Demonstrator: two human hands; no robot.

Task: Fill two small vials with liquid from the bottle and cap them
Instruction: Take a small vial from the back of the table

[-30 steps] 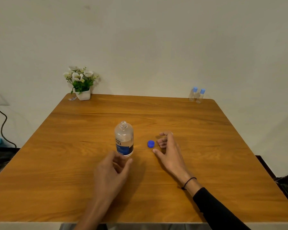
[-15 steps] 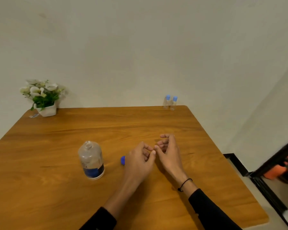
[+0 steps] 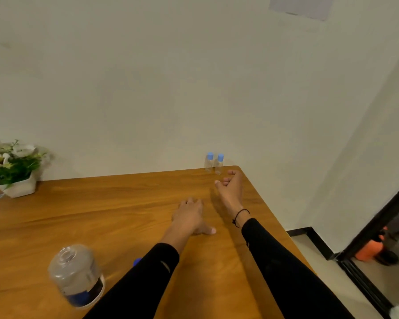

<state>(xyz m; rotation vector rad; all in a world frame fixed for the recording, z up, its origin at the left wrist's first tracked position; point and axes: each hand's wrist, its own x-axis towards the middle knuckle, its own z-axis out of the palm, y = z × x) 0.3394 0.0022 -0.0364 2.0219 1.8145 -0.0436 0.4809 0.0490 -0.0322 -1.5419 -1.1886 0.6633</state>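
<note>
Right hand [image 3: 230,186] is stretched toward two capped vials [image 3: 214,163] at the far right corner of the surface [image 3: 101,215], fingers loosely curled, nothing held. Left hand [image 3: 189,215] is laid flat, released. One vial should be pinched low, its neighbour left standing. One uncapped bottle [image 3: 76,275] stands near; one blue cap [image 3: 137,261] is half hidden.

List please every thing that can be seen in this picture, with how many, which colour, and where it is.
vials: two, clear with light blue caps, far right corner of the table, side by side
bottle: one, clear with dark blue label, uncapped, near left of the table
bottle cap: one, blue, beside the left sleeve, partly hidden
flower pot: one, white with white flowers, far left of the table
table: one, brown wood
orange object: one, on the floor at right, unclear
left hand: flat on the table
right hand: near the vials, holding nothing
</note>
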